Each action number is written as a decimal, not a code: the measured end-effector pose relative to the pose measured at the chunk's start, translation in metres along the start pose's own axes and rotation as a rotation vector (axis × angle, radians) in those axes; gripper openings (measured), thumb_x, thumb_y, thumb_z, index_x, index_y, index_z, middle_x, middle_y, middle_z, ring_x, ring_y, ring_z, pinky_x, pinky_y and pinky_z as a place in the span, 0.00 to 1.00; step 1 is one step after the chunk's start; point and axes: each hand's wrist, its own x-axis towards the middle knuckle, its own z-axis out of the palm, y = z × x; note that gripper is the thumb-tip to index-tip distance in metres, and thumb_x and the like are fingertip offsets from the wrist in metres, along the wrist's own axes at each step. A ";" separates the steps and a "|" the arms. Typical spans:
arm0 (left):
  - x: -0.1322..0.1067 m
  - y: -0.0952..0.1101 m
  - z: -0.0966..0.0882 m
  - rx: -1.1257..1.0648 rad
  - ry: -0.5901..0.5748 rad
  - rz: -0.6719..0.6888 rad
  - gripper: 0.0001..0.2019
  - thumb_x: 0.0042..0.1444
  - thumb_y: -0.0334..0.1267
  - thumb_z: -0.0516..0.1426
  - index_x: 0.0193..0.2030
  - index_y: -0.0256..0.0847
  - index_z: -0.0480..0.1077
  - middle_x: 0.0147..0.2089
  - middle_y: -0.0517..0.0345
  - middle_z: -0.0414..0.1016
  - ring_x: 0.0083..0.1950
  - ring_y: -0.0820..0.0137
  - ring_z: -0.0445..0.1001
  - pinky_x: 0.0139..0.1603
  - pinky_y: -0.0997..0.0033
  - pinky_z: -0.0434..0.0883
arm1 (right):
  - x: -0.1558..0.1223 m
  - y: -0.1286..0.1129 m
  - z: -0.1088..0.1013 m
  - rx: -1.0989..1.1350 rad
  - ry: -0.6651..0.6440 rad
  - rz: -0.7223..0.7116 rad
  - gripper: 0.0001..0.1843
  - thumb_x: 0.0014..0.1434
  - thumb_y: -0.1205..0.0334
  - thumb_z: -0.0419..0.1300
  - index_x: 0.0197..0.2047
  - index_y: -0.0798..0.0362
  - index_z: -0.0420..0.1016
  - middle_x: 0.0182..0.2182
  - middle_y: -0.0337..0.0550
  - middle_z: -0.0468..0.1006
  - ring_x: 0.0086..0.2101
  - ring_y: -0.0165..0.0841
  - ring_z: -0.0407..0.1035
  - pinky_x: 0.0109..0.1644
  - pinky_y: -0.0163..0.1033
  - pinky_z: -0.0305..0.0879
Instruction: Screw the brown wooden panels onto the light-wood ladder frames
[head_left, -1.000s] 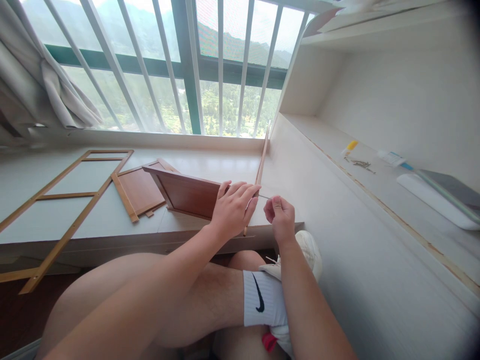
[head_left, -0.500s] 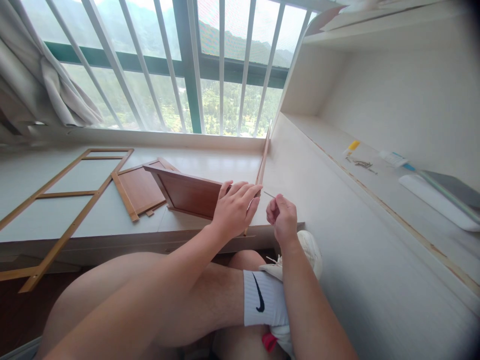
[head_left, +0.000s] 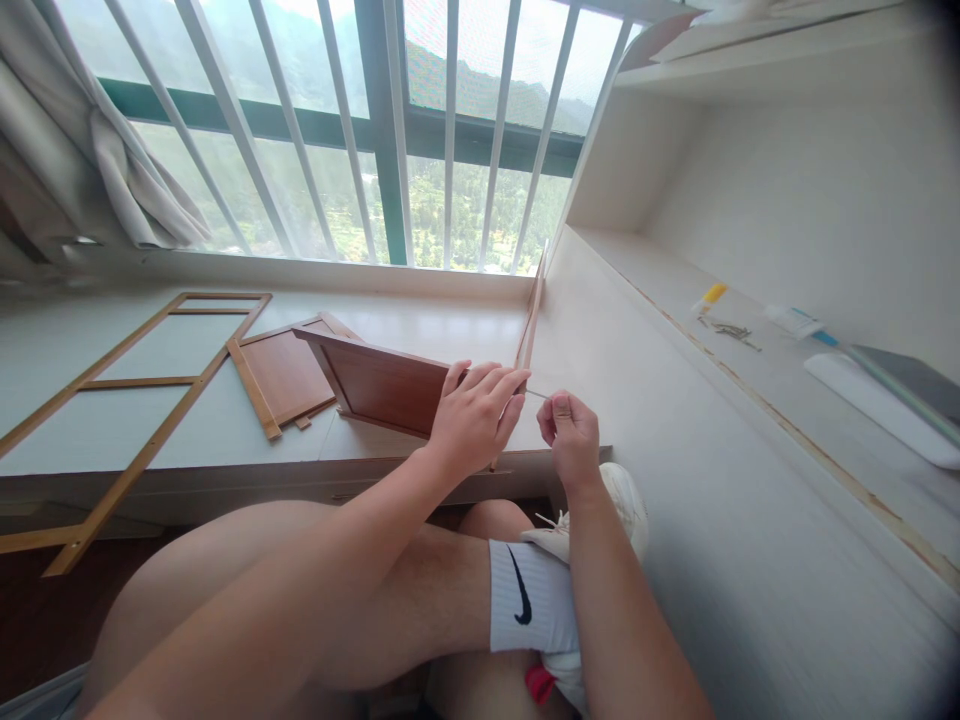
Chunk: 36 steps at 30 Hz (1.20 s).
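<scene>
My left hand [head_left: 478, 415] holds the right end of a reddish-brown wooden panel [head_left: 382, 385], its fingers lying over the top edge. The panel stands tilted on the white ledge. Between thumb and fingers, my right hand [head_left: 570, 430] pinches a thin metal rod [head_left: 536, 393]. The rod points left, and its tip reaches the panel's right end by my left fingertips; the exact contact point is too small to make out. Behind this panel lies another framed wooden panel [head_left: 289, 370], flat on the ledge.
A light wooden frame [head_left: 142, 455] lies at the left, overhanging the ledge's front edge. A thin wooden piece [head_left: 531, 310] leans against the white side wall [head_left: 675, 440] at right. On the shelf are small metal fasteners [head_left: 729, 330], a yellow-capped item [head_left: 712, 296] and a flat dark device [head_left: 911, 385].
My right hand has brought the rod's tip from just short of the panel's end up to it. My left hand keeps its hold, and the view has shifted slightly.
</scene>
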 end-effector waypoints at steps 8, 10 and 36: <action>0.000 0.000 0.001 0.000 0.002 -0.002 0.17 0.69 0.40 0.44 0.59 0.49 0.67 0.57 0.59 0.74 0.62 0.66 0.65 0.68 0.58 0.47 | -0.001 -0.005 0.002 -0.072 0.033 -0.061 0.23 0.64 0.43 0.53 0.27 0.52 0.67 0.21 0.37 0.65 0.22 0.28 0.57 0.23 0.33 0.52; 0.000 0.000 0.001 -0.004 0.000 -0.004 0.17 0.69 0.40 0.44 0.59 0.50 0.66 0.57 0.59 0.74 0.62 0.66 0.65 0.68 0.58 0.46 | -0.002 -0.003 0.003 -0.016 0.044 -0.024 0.24 0.64 0.42 0.53 0.25 0.52 0.67 0.20 0.37 0.64 0.21 0.27 0.56 0.22 0.33 0.51; 0.000 -0.001 0.000 0.012 -0.002 0.009 0.18 0.69 0.41 0.44 0.60 0.49 0.66 0.58 0.59 0.74 0.63 0.65 0.65 0.68 0.58 0.47 | 0.002 0.005 -0.001 0.158 -0.022 0.105 0.24 0.62 0.42 0.55 0.25 0.52 0.62 0.17 0.35 0.63 0.17 0.24 0.52 0.19 0.32 0.43</action>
